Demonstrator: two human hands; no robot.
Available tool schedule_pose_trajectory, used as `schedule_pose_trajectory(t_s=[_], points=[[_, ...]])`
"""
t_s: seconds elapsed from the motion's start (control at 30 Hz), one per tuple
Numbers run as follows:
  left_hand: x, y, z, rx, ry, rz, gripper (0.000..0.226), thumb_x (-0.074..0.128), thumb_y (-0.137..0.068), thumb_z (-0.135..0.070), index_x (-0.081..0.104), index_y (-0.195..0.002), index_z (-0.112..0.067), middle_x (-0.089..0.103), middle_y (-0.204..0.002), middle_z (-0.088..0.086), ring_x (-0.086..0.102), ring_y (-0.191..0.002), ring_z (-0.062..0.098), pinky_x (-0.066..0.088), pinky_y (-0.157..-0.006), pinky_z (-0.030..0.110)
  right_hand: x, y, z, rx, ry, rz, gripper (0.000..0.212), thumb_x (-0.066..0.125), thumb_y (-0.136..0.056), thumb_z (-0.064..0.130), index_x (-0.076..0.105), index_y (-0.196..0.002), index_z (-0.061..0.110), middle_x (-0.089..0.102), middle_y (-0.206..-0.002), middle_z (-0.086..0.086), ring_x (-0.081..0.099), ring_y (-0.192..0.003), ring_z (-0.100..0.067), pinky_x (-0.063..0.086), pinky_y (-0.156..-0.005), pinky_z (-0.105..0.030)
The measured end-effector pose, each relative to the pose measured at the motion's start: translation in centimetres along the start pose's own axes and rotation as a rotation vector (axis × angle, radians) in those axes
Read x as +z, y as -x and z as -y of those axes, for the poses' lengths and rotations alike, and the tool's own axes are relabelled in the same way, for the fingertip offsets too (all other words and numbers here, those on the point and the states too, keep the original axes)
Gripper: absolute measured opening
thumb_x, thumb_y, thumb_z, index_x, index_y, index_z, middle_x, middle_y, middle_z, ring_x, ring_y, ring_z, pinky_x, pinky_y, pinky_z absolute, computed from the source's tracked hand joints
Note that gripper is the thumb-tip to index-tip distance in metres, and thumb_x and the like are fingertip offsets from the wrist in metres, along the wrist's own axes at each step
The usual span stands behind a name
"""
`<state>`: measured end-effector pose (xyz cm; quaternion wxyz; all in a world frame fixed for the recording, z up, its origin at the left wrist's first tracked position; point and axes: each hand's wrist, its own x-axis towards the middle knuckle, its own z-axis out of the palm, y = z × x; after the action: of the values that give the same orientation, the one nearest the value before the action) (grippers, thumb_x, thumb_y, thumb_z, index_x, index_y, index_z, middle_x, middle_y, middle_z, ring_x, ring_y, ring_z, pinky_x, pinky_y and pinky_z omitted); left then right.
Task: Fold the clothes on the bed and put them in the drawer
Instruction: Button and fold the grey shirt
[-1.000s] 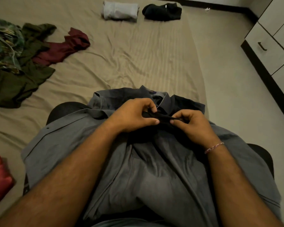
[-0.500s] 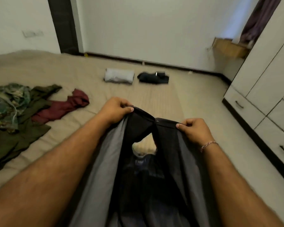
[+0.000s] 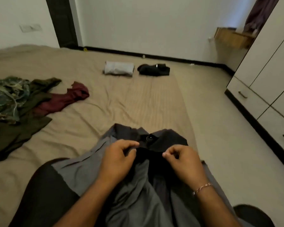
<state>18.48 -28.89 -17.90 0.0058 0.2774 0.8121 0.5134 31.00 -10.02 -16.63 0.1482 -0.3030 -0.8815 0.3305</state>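
Left hand (image 3: 120, 158) is pinching the dark front edge of the grey shirt (image 3: 134, 190), thumb and fingers curled on the cloth; right hand (image 3: 184, 163) is curling the same way just beside it, fingertips nipping the fabric. The shirt is draping over the person's lap at the bed's (image 3: 138, 102) near edge. Farther up the bed, a folded white garment (image 3: 118, 70) and a folded black one (image 3: 154, 69) are sitting side by side; a green and maroon heap (image 3: 23, 105) is sprawling to the left. Drawers (image 3: 246, 97) are standing off right.

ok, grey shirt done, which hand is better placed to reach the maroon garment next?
Left, probably. The maroon garment lies on the bed to the person's left, and the left hand is nearer it. The right hand would have to cross the grey shirt.
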Motion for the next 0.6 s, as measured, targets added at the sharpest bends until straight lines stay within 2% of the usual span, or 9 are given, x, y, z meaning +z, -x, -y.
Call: schedule_pose_trajectory(t_s=[0.07,0.13,0.2,0.27,0.37,0.47,0.6], points=[[1.5,3.6,1.1,-0.184,0.145,0.063,0.018,0.074,-0.092,-0.012,0.081,-0.102,-0.025,0.074,-0.096,-0.022,0.067,-0.09,-0.011,0.054,-0.081,0.011,2.5,3.5,-2.0,0.098,-0.153,0.044,0.029,0.08,-0.087,0.034,0.069,-0.067,0.017,0.068,-0.061,0.008,0.058,-0.054,-0.001,0.05,-0.061,-0.03],[2.5,6.1,0.9,-0.259,0.223,0.082,0.015,0.071,-0.096,-0.016,0.081,-0.1,-0.026,0.075,-0.094,-0.022,0.067,-0.092,-0.012,0.05,-0.079,0.006,3.7,6.3,-2.9,0.163,-0.307,0.054,0.031,0.08,-0.089,0.029,0.068,-0.067,0.01,0.067,-0.059,0.002,0.055,-0.054,-0.004,0.049,-0.061,-0.03],[3.1,7.5,0.6,-0.279,0.254,0.07,0.016,0.07,-0.097,-0.014,0.082,-0.099,-0.024,0.076,-0.093,-0.02,0.068,-0.092,-0.011,0.048,-0.08,0.004,3.9,8.0,-2.6,0.182,-0.499,0.068,0.025,0.078,-0.091,0.019,0.07,-0.073,0.003,0.069,-0.063,-0.004,0.057,-0.059,-0.005,0.049,-0.063,-0.028],[3.4,8.1,0.5,-0.333,0.305,0.065,0.018,0.073,-0.094,-0.01,0.081,-0.099,-0.025,0.078,-0.093,-0.013,0.07,-0.09,-0.006,0.052,-0.082,0.01,3.9,8.7,-1.9,0.174,-0.62,0.084,0.016,0.075,-0.093,0.009,0.071,-0.082,-0.002,0.073,-0.076,-0.015,0.061,-0.069,-0.007,0.052,-0.068,-0.025],[3.6,8.1,0.6,-0.436,0.473,0.077,0.024,0.076,-0.091,-0.003,0.077,-0.103,-0.023,0.075,-0.086,0.0,0.069,-0.077,0.01,0.056,-0.073,0.021,4.3,8.9,-1.5,0.184,-0.733,0.104,0.002,0.073,-0.093,0.003,0.073,-0.093,0.002,0.075,-0.089,-0.018,0.068,-0.081,-0.014,0.056,-0.078,-0.024],[3.6,7.9,0.5,-0.499,0.612,0.079,0.014,0.076,-0.089,0.0,0.076,-0.098,-0.01,0.072,-0.079,0.011,0.062,-0.066,0.016,0.052,-0.06,0.021,5.1,8.8,-1.5,0.226,-0.822,0.118,0.006,0.072,-0.093,0.004,0.073,-0.098,0.003,0.077,-0.097,-0.017,0.071,-0.09,-0.021,0.06,-0.088,-0.034],[3.8,7.9,0.1,-0.513,0.658,0.085,0.006,0.076,-0.089,-0.002,0.076,-0.095,-0.005,0.074,-0.082,0.019,0.062,-0.068,0.019,0.051,-0.06,0.025,5.8,8.6,-1.1,0.244,-0.906,0.062,0.009,0.071,-0.094,0.004,0.073,-0.102,0.003,0.077,-0.1,-0.018,0.074,-0.1,-0.033,0.06,-0.093,-0.043]])
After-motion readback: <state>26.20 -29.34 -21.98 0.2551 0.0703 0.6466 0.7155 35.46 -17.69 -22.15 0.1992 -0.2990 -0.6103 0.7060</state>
